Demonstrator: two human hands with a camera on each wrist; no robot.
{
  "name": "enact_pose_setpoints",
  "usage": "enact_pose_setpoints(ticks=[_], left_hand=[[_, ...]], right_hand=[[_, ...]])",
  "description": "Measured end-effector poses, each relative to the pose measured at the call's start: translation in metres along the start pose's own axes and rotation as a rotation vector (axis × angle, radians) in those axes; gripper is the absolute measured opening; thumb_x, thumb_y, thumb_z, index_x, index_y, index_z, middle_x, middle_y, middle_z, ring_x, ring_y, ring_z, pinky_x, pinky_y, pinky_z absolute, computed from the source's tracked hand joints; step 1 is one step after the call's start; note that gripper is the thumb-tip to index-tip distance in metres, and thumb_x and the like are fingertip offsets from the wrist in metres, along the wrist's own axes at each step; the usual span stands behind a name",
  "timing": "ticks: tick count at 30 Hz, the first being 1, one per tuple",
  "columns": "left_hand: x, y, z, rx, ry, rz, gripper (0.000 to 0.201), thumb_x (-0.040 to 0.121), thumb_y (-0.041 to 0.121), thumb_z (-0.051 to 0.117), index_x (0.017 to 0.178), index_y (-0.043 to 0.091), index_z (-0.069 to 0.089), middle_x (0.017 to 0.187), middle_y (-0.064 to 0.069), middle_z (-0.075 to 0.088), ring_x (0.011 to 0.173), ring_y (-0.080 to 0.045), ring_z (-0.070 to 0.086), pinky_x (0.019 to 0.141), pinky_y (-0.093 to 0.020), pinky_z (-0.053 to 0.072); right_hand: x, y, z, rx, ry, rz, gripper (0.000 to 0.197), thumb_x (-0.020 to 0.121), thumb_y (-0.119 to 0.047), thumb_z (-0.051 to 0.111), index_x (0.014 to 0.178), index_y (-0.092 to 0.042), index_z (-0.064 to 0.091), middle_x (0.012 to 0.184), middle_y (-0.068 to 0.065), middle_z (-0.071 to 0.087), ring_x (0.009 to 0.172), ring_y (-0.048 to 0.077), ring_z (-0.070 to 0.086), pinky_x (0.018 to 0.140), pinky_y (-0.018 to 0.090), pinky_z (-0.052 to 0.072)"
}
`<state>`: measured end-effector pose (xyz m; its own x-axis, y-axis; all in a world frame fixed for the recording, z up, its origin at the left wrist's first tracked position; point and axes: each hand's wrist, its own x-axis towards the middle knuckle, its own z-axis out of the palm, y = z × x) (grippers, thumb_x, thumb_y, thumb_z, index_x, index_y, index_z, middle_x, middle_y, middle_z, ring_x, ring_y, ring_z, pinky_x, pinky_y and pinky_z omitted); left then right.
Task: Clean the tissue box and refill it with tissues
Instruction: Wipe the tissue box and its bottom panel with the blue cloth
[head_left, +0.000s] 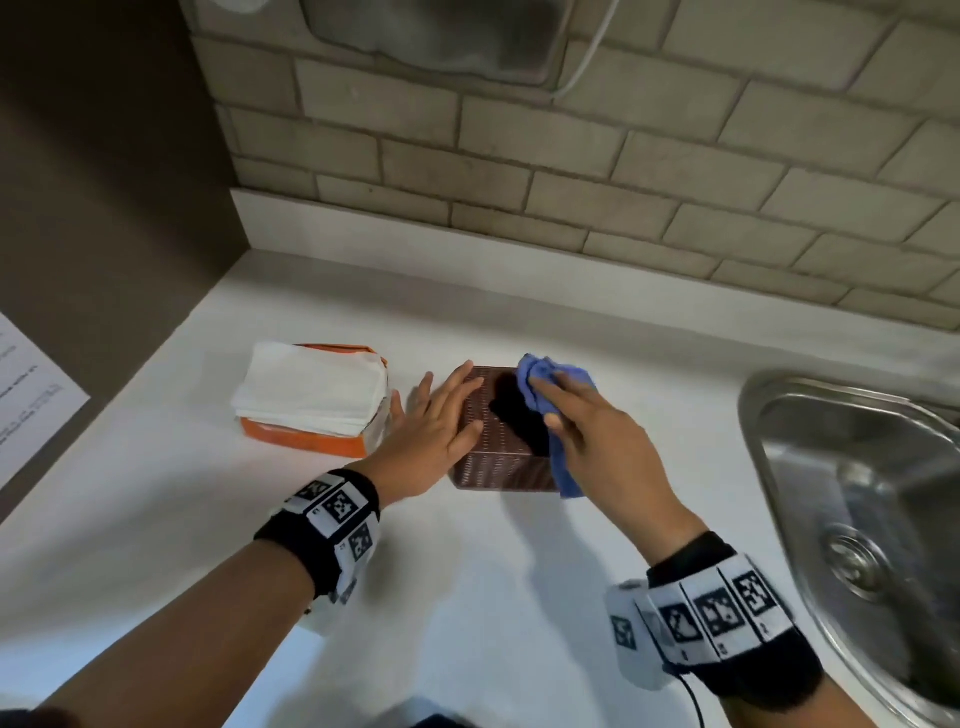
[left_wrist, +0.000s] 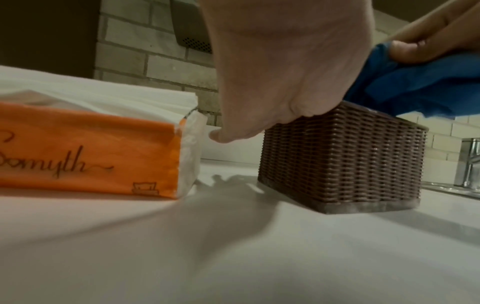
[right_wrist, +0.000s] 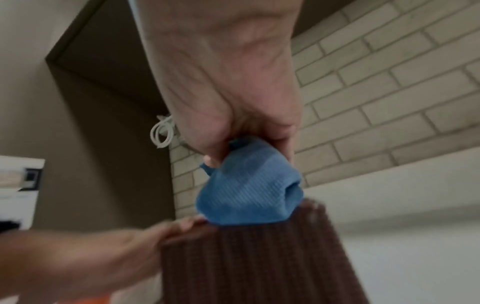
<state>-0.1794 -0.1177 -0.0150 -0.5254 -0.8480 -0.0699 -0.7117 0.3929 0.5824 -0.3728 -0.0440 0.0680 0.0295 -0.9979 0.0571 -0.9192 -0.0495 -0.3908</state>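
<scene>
Your brown woven tissue box (head_left: 501, 436) stands upright on the white table (head_left: 467, 597), between the pack of tissues and the sink, with its dark top opening facing up. Your left hand (head_left: 434, 439) lies flat on the left part of the box top, fingers (head_left: 462, 387) straight and spread, holding nothing; in the left wrist view the palm presses on the box's near upper edge. Your right hand (head_left: 597, 436) grips a bunched blue cloth (head_left: 550, 395), fingers curled round it, and the cloth rests on the right side of the box top, with a tail hanging down the right wall. The right wrist view is blurred, but shows the cloth touching the box rim.

Just left of the box lies the orange pack of tissues (head_left: 317, 400), torn open, white sheets showing on top; your left thumb is near it. A steel sink (head_left: 857, 499) sits at the right, well apart from the box. Behind runs a grey brick-tiled wall (head_left: 623, 182).
</scene>
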Motion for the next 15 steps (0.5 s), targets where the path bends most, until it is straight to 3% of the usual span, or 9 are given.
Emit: enact_pose_setpoints(ticks=[2,4,7,9,12,15], left_hand=[[0.0,-0.003,0.002,-0.081,-0.016,0.003,0.068,0.091,0.063,0.025,0.149,0.036,0.002,0.157,0.02,-0.017,0.147,-0.023,-0.017,0.115,-0.058,-0.011],[0.0,-0.005,0.003,-0.128,-0.044,-0.004,0.083,0.078,0.075,0.024,0.148,0.037,0.001,0.159,0.014,-0.016,0.147,-0.023,-0.017,0.116,-0.056,-0.012],[-0.001,-0.005,0.004,-0.156,-0.065,0.01,0.103,0.064,0.081,0.046,0.144,0.038,-0.002,0.16,0.006,-0.01,0.148,-0.023,-0.014,0.117,-0.054,-0.011],[0.0,-0.005,0.006,-0.199,-0.035,0.044,0.113,0.054,0.076,0.067,0.14,0.043,0.0,0.159,0.005,0.002,0.148,-0.022,0.0,0.118,-0.054,-0.007],[0.002,-0.004,0.006,-0.326,0.062,0.067,0.106,0.051,0.06,0.082,0.133,0.045,0.017,0.145,0.014,0.029,0.135,-0.012,0.03,0.117,-0.054,0.016],[0.002,-0.002,0.003,-0.401,0.093,0.074,0.098,0.049,0.049,0.085,0.127,0.046,0.027,0.133,0.019,0.035,0.126,-0.011,0.042,0.11,-0.045,0.035]], right_hand=[[-0.003,-0.005,0.027,-0.087,-0.084,-0.044,0.05,0.095,-0.048,0.034,0.144,-0.039,0.031,0.155,-0.006,0.03,0.143,0.026,0.025,0.112,0.051,0.025],[-0.005,0.003,0.046,-0.142,-0.08,-0.06,0.059,0.088,-0.059,0.03,0.143,-0.038,0.032,0.153,-0.003,0.035,0.144,0.033,0.021,0.113,0.058,0.02],[0.003,0.017,0.049,-0.093,-0.066,-0.118,0.06,0.087,-0.059,0.033,0.142,-0.035,0.037,0.145,0.0,0.045,0.139,0.033,0.031,0.114,0.055,0.023],[0.005,0.021,0.049,-0.092,-0.084,-0.161,0.059,0.086,-0.056,0.037,0.14,-0.032,0.038,0.135,0.0,0.052,0.131,0.03,0.041,0.109,0.052,0.031],[0.009,0.02,0.047,-0.108,-0.078,-0.192,0.056,0.081,-0.044,0.047,0.134,-0.025,0.045,0.115,0.002,0.06,0.111,0.028,0.052,0.1,0.049,0.04],[0.013,0.021,0.04,-0.106,-0.1,-0.229,0.055,0.082,-0.035,0.061,0.133,-0.023,0.047,0.116,0.003,0.058,0.11,0.025,0.048,0.104,0.04,0.033]])
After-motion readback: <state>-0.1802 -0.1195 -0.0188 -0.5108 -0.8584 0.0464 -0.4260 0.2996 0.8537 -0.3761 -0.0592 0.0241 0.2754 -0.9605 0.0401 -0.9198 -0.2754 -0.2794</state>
